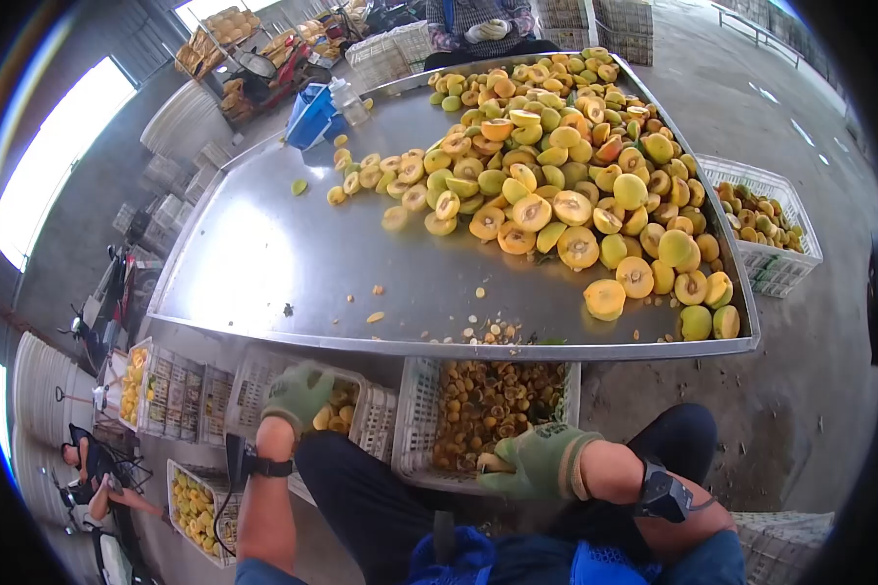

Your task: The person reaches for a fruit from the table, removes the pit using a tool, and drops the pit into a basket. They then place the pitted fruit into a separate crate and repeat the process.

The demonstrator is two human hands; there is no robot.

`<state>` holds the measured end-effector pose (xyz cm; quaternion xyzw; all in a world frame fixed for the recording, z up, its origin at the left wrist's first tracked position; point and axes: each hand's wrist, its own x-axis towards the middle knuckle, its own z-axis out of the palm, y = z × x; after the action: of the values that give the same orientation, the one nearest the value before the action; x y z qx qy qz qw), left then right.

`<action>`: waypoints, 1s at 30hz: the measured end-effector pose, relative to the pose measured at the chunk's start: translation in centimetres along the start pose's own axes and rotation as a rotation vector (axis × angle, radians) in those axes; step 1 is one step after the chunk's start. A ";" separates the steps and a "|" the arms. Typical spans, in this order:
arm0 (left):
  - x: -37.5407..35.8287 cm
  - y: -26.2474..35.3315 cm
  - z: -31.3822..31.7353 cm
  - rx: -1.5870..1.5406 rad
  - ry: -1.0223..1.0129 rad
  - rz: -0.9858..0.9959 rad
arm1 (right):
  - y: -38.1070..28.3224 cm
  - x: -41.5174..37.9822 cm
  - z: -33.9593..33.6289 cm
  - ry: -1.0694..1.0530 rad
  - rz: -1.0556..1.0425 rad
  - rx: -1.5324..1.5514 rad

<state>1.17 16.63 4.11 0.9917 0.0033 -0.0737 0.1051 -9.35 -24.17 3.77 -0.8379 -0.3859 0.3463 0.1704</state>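
My left hand [298, 396], in a green glove, is over a white crate [371, 419] of halved yellow fruit [338, 408]. Its fingers look loosely apart beside the fruit, though they are partly blurred. My right hand [546, 464], gloved the same way, is at the near edge of another white crate [415, 409], which holds brown-orange pits and scraps [488, 405]. Its fingers are closed around a small brownish piece [493, 464] I cannot make out. In front, a metal table [293, 263] bears a big heap of halved peach-like fruit [556, 166].
Small pits and scraps [493, 331] lie at the table's near rim. A blue container [312, 117] and a clear bottle [347, 101] stand at its far left corner. Fruit crates stand right [766, 224] and left [200, 507]. Another person's gloved hands [488, 31] are beyond the table.
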 end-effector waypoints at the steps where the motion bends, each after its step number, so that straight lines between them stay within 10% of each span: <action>1: 1.4 1.5 -0.7 -0.088 0.015 0.020 | -0.4 -0.8 -0.7 0.045 0.092 0.131; 7: 17.6 15.1 3.9 -0.259 0.514 0.422 | -0.6 -3.5 -2.0 0.197 0.268 0.369; 13: 27.8 21.2 9.2 -0.377 0.324 0.405 | -0.5 -5.3 -3.0 0.262 0.339 0.456; 24: 6.8 20.5 1.7 -0.913 -0.555 0.521 | 4.5 2.1 -4.6 1.314 0.165 0.819; 30: 1.4 19.7 3.3 -1.391 -0.358 0.375 | 3.2 3.7 -5.9 0.910 0.167 1.397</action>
<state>2.52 -3.36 4.81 0.6528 -0.1372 -0.1960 0.7187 -1.74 -23.48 4.53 -0.6235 0.0873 0.1454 0.7632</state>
